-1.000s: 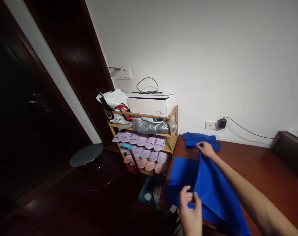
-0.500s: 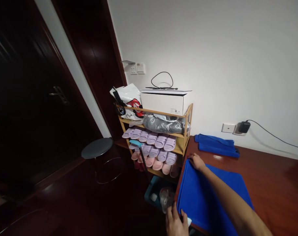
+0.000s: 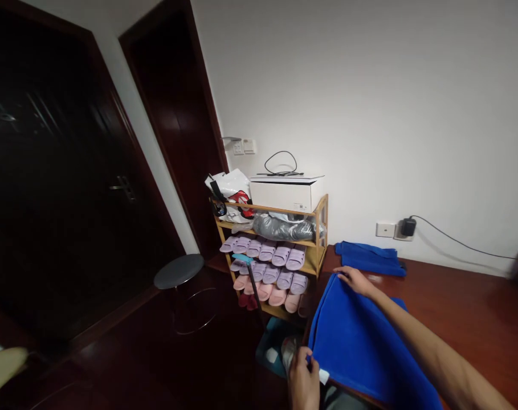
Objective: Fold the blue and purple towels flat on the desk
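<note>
The right hand (image 3: 355,281) pinches the far corner of a blue cloth (image 3: 357,336), and the left hand (image 3: 304,377) pinches its nearer corner. The cloth's edge runs between them, its body spreading rightward over the reddish-brown table (image 3: 464,313). Just right of the left fingers is a white tag (image 3: 323,376). Beyond the right hand lies a folded cloth (image 3: 370,258); farther left stands a slipper rack (image 3: 312,261).

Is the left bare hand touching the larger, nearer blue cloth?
Touching. The head view shows the left hand pinching the larger blue cloth at its near-left corner.
</note>
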`<action>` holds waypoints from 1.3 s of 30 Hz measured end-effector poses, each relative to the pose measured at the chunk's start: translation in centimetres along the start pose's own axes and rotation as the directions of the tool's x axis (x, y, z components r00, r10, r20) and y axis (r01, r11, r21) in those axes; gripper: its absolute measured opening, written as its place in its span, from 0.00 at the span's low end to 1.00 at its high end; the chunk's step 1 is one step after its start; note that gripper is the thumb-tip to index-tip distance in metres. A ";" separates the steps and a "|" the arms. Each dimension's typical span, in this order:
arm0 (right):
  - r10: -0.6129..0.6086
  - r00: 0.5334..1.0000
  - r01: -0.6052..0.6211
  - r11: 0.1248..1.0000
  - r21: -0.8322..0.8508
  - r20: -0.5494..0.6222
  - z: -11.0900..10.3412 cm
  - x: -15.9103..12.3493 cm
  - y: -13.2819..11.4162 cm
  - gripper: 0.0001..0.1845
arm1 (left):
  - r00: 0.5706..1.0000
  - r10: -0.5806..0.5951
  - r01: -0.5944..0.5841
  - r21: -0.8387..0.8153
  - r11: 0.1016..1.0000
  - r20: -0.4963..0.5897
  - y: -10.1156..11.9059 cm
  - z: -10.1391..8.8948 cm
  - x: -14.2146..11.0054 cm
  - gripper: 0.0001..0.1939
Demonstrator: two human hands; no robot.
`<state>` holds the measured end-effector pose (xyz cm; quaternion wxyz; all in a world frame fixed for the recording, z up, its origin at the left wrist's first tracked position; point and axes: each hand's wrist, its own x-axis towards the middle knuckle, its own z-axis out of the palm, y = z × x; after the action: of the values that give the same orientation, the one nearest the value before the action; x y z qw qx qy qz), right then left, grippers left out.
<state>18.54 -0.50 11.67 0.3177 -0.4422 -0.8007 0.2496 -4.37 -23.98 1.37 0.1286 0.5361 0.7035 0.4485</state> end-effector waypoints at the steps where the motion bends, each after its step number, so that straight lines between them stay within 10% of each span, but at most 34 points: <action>1: -0.007 1.000 0.008 1.000 0.011 -0.021 -2.0 -1.0 -0.5 0.17 | 1.000 0.000 0.000 -0.049 0.999 0.007 0.7 -0.7 0.4 0.10; 9: 0.042 0.973 -0.008 0.989 0.150 -0.226 -18.0 -11.0 -5.8 0.31 | 0.977 0.161 -0.201 -0.337 0.920 -0.143 12.1 -7.5 5.5 0.09; 15: 0.052 0.914 0.039 0.976 0.215 -0.403 -24.0 -17.7 -10.1 0.32 | 0.935 0.320 -0.346 -0.577 0.740 -0.149 21.4 -10.4 10.3 0.07; 22: 0.068 0.858 0.019 0.986 0.163 -0.509 -26.3 -21.7 -11.2 0.31 | 0.925 0.379 -0.244 -0.751 0.613 0.009 26.7 -9.7 13.4 0.07; 39: 0.249 0.710 -0.033 0.946 0.321 -0.659 -27.1 -26.2 -10.5 0.32 | 0.913 0.347 0.019 -0.872 0.489 0.214 28.7 -6.1 13.7 0.20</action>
<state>43.20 -25.10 29.56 0.6334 -0.5129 -0.5426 0.2031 4.55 -14.43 30.96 0.4602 0.5392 0.2947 0.6409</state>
